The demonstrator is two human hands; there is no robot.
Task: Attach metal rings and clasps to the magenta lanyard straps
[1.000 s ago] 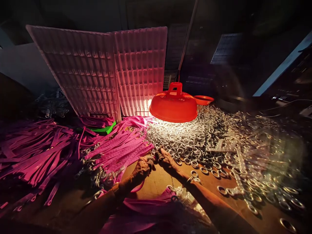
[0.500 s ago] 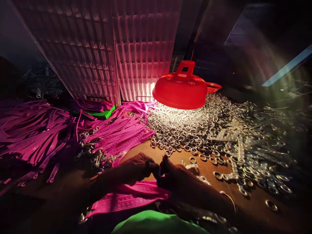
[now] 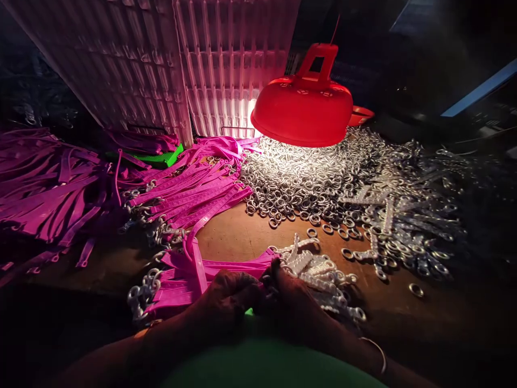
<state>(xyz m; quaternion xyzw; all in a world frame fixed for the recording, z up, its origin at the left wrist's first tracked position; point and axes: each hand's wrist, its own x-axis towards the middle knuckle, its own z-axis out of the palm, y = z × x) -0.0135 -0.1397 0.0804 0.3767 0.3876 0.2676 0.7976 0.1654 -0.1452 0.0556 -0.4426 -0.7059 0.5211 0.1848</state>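
Observation:
My left hand (image 3: 232, 296) and my right hand (image 3: 293, 302) meet low in the middle, fingers curled and pinched together over a small item I cannot make out in the shadow. Just beyond the hands lies a bundle of pink plastic straps (image 3: 194, 275) with metal rings on their left ends. A cluster of pale ridged strips (image 3: 319, 272) with rings lies to the right of them. A big heap of loose metal rings (image 3: 307, 178) glitters under a red lamp shade (image 3: 302, 110).
A large pile of pink straps (image 3: 52, 188) covers the left side. Pale gridded trays (image 3: 161, 64) stand upright at the back, with a green object (image 3: 163, 158) at their foot. An orange bowl (image 3: 361, 115) sits behind the lamp. Green cloth (image 3: 266, 366) fills the bottom edge.
Both hands drew back from the edge of the ring heap toward my body, staying pinched together. The view tilted down, so the lamp and trays rose in the picture.

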